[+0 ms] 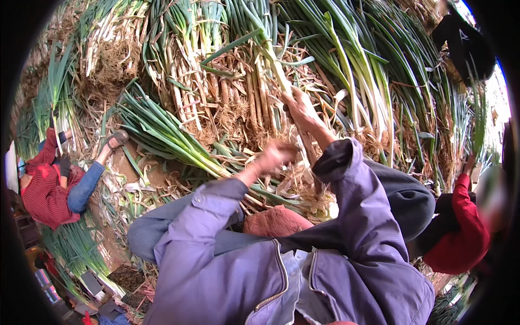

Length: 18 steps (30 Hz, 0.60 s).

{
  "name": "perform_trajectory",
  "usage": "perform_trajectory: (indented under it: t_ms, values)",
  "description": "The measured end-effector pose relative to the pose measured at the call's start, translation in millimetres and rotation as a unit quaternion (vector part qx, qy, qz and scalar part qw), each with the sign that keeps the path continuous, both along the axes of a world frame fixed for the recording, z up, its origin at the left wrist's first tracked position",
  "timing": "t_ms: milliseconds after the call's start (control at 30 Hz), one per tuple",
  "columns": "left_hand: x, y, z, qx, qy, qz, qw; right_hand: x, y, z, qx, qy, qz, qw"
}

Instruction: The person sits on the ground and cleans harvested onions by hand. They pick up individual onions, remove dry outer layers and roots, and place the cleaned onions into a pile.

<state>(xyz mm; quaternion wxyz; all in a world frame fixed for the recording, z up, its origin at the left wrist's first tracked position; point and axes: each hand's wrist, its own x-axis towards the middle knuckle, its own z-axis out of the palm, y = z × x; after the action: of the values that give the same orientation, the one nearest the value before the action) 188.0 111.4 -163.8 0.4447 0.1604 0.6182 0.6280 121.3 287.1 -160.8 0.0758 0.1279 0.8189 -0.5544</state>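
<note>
My right hand (pixel 302 109) grips a long green onion stalk (pixel 277 67) by its pale shank; the green leaves point away from me and the lower end, with dry skin, hangs toward my lap. Just left of that lower end, my left hand (pixel 276 156) is blurred, and its grip cannot be made out. Under my left forearm lies a bunch of cleaned green onions (pixel 174 136), leaves to the upper left. Peeled skins and roots (pixel 300 187) lie between my knees, in front of a reddish cloth-like bundle (pixel 276 221).
Rows of unpeeled green onions (pixel 227 89) with dry skins and roots stretch across the far side. Whiter stalks (pixel 365 81) lie at the right. A co-worker in a red striped top (pixel 53 183) bends at the left; another in red sleeves (pixel 467 227) is close at the right.
</note>
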Motion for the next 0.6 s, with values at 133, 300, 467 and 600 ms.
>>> perform_trajectory:
  t_ms: [133,300,467,600]
  values:
    - [-99.9,-23.4,-11.2,0.211,-0.211,0.272,0.915,83.0,-18.1,78.6,-0.151,-0.014,0.044,0.988]
    - [-147.3,-8.4,45.8,0.322,-0.245,0.303,0.863,131.9,-38.4,79.4,-0.179,0.007,0.068,0.982]
    - [-131.7,-32.4,78.0,0.335,-0.226,0.305,0.862,59.3,-61.2,89.6,0.075,0.187,0.034,0.979]
    - [-128.4,-48.9,106.3,0.28,-0.193,0.358,0.87,20.1,-94.7,117.3,0.143,0.336,0.016,0.931]
